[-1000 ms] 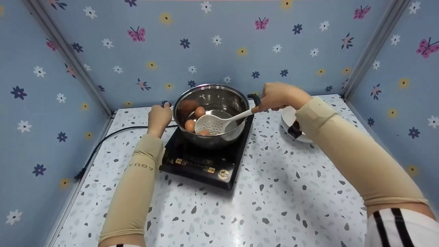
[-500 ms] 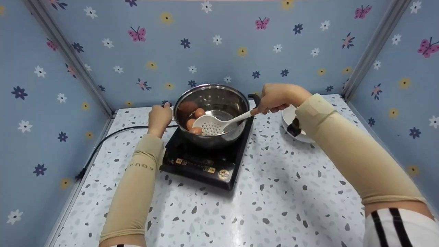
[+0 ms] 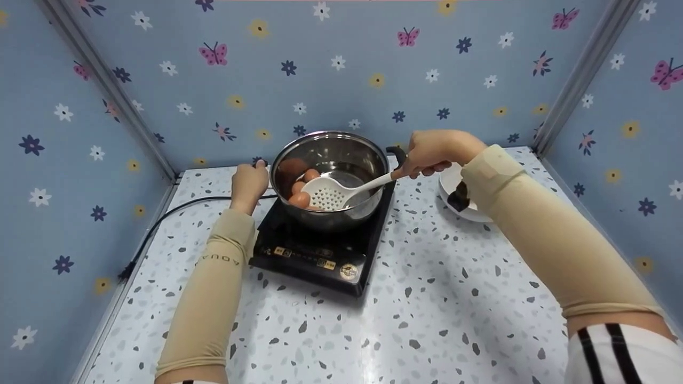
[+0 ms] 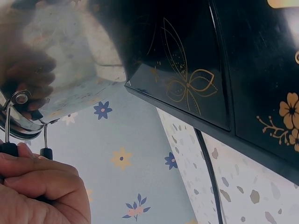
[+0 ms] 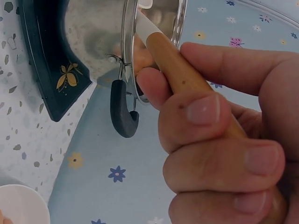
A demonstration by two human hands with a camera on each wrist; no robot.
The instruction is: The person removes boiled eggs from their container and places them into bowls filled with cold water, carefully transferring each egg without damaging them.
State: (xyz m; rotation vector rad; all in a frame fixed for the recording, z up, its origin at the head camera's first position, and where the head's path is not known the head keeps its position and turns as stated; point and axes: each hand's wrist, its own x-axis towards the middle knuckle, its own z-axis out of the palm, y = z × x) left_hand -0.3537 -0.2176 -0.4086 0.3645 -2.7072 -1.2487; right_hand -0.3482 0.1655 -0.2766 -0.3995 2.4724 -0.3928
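A stainless steel pot [image 3: 341,217] holds several brown eggs [image 3: 300,200], bunched at its left side. My left hand [image 3: 249,184] grips the pot's left handle, whose black ends [image 4: 46,153] show in the left wrist view. My right hand [image 3: 431,152] holds a white slotted spoon [image 3: 325,193] by its wooden handle [image 5: 180,70], fingers curled round it. The spoon's perforated head is tilted inside the pot, beside the eggs and partly covering some. Close to my right hand is the pot's free black right handle [image 5: 122,112].
Under the pot is a black induction cooker [image 3: 309,274], its cord [image 3: 197,200] running left across the speckled table [image 3: 437,320]. A white bowl [image 3: 472,214] with something dark in it stands right, partly behind my right forearm. Flowered panels [image 3: 341,90] enclose the back and sides.
The spoon's head has shifted slightly left in the pot. The front egg has moved left and up beside it. My left hand stays on the pot handle.
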